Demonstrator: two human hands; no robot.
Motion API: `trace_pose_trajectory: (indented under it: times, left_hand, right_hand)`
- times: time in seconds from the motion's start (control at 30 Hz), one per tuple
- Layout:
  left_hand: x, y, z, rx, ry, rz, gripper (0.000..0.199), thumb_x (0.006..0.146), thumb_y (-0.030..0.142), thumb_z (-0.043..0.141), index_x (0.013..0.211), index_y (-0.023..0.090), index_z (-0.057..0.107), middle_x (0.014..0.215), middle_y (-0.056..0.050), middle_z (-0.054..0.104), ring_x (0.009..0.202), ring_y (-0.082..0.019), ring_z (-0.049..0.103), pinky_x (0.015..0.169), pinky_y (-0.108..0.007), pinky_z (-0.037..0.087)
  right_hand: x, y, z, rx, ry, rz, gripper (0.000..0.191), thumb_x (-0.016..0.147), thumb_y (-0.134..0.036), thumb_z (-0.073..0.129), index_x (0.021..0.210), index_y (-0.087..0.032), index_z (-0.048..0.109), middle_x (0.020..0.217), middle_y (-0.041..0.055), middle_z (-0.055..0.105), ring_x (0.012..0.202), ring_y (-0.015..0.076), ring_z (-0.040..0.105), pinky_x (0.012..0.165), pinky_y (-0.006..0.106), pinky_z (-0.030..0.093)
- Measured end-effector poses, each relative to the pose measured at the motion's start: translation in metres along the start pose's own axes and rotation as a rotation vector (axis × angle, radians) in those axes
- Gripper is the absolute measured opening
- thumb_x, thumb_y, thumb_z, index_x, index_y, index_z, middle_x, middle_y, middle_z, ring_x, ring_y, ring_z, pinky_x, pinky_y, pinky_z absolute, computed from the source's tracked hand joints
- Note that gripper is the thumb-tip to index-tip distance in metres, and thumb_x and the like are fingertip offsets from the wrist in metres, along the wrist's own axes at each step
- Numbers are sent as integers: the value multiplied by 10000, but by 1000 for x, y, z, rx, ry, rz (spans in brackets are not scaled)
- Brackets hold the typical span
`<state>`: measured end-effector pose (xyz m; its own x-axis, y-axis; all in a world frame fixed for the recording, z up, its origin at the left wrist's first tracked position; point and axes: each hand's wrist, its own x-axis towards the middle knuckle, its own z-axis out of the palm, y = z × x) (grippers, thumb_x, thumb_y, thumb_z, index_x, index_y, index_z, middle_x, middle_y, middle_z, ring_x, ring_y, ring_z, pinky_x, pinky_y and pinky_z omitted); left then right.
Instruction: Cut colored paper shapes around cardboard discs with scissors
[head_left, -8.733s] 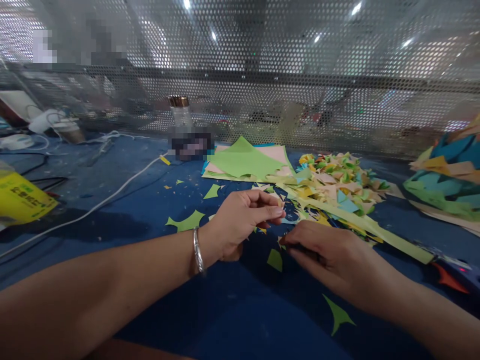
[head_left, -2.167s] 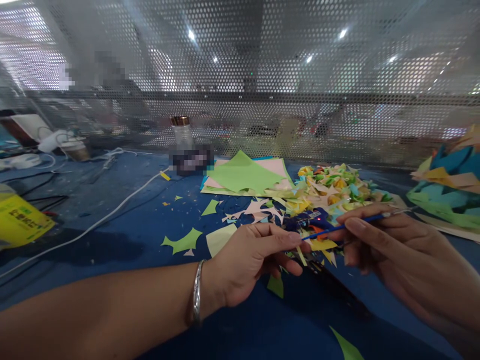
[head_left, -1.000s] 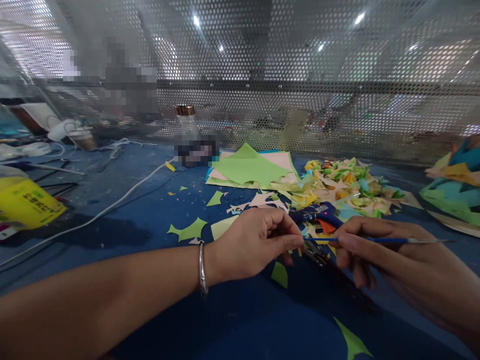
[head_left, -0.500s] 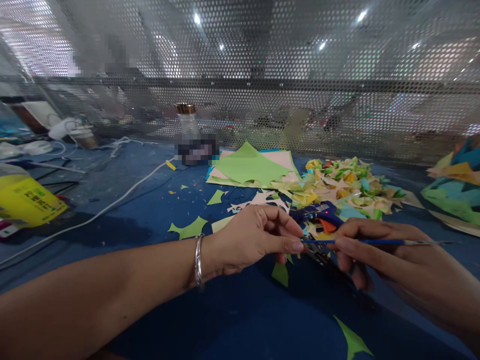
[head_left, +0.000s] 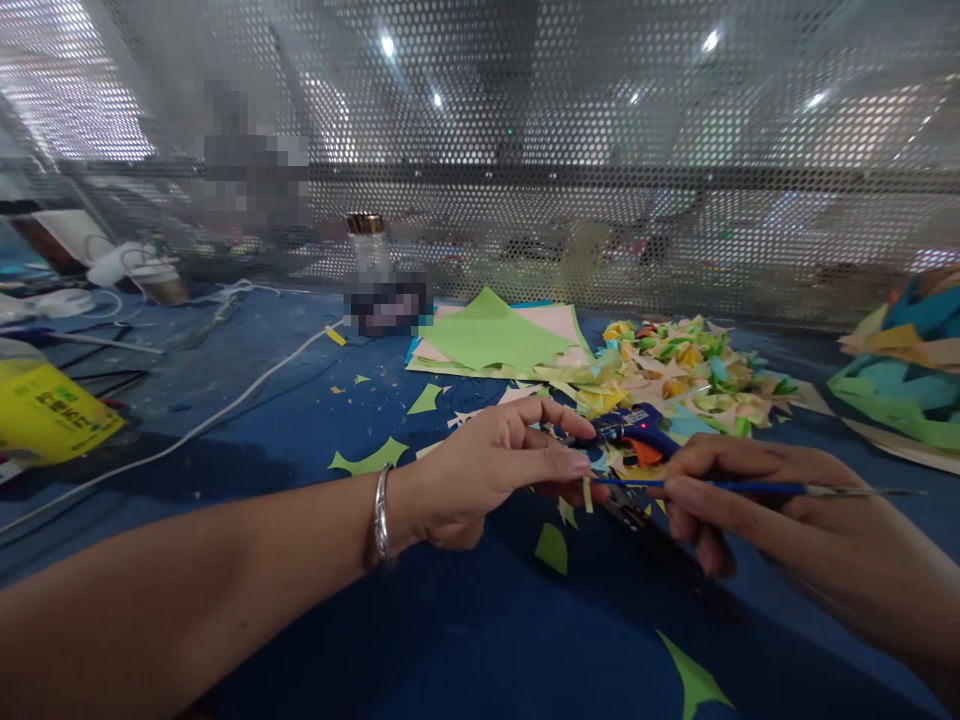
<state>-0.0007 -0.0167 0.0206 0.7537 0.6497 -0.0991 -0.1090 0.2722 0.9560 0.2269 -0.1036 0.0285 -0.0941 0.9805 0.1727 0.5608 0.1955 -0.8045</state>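
My right hand [head_left: 757, 500] grips a thin blue paintbrush [head_left: 765, 487] held level, its bristle end pointing right. The handle's other end reaches the fingertips of my left hand [head_left: 517, 460], which wears a silver bangle [head_left: 381, 512]. Between the left thumb and fingers a small pale yellow paper strip [head_left: 588, 495] shows, hanging at the handle's end; whether it is wound round the handle I cannot tell. Just behind the hands lies a blue glue gun [head_left: 637, 425] with an orange trigger and a red light. A dark tool [head_left: 637, 520], partly hidden, lies beneath the brush.
Green paper offcuts [head_left: 371, 458] are scattered on the blue tabletop [head_left: 247, 410]. Farther back are stacked coloured sheets [head_left: 491, 335] and a heap of small paper pieces [head_left: 697, 370]. A white cable [head_left: 247, 390] crosses the left side, near a yellow-labelled bottle [head_left: 56, 410]. Perforated metal [head_left: 487, 220] stands behind.
The pale paper strip now shows below the left fingertips, where the bare handle end showed before. My left hand has turned slightly. The whole view has shifted a little.
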Motion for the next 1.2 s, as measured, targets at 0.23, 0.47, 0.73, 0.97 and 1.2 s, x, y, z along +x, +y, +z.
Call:
trace_pose_trajectory:
  times: [0.23, 0.47, 0.73, 0.97, 1.2]
  left_hand:
    - [3, -4, -3, 22, -38, -5, 237, 836, 156, 780, 957, 177, 578, 686, 1, 722, 693, -108, 691, 758, -242, 518]
    - [3, -8, -4, 19, -23, -30, 414, 673, 260, 937, 897, 166, 602, 696, -1, 715, 680, -120, 681, 760, -264, 517]
    - [3, -8, -1, 7, 2, -33, 407, 605, 258, 973, 807, 145, 638, 723, 4, 703, 691, -102, 665, 735, -249, 501]
    - [2, -7, -1, 19, 16, -35, 417, 568, 256, 984, 742, 152, 619, 709, 31, 658, 690, -86, 624, 722, -235, 479]
    - [2, -4, -2, 13, 5, -49, 387, 586, 174, 950, 727, 165, 590, 716, 33, 656, 711, -99, 637, 739, -254, 476]
  right_hand:
    - [1, -2, 0, -39, -14, -25, 440, 895, -588, 656, 640, -233, 708, 543, 23, 670, 441, 150, 629, 442, 227, 494]
    - [1, 3, -3, -73, -90, 25, 387, 894, -573, 655, 717, -238, 730, 586, 25, 692, 492, 164, 651, 482, 243, 527]
    - [-8, -5, 6, -23, 30, 48, 401, 874, -595, 672, 663, -256, 714, 583, -6, 662, 495, 132, 618, 503, 220, 516]
    - [-1, 6, -4, -109, -89, -55, 361, 928, -531, 646, 713, -251, 728, 599, 12, 692, 474, 148, 654, 463, 213, 556]
    - [-4, 6, -1, -158, -82, -63, 319, 927, -517, 649, 761, -259, 737, 559, -5, 675, 459, 145, 655, 454, 190, 555]
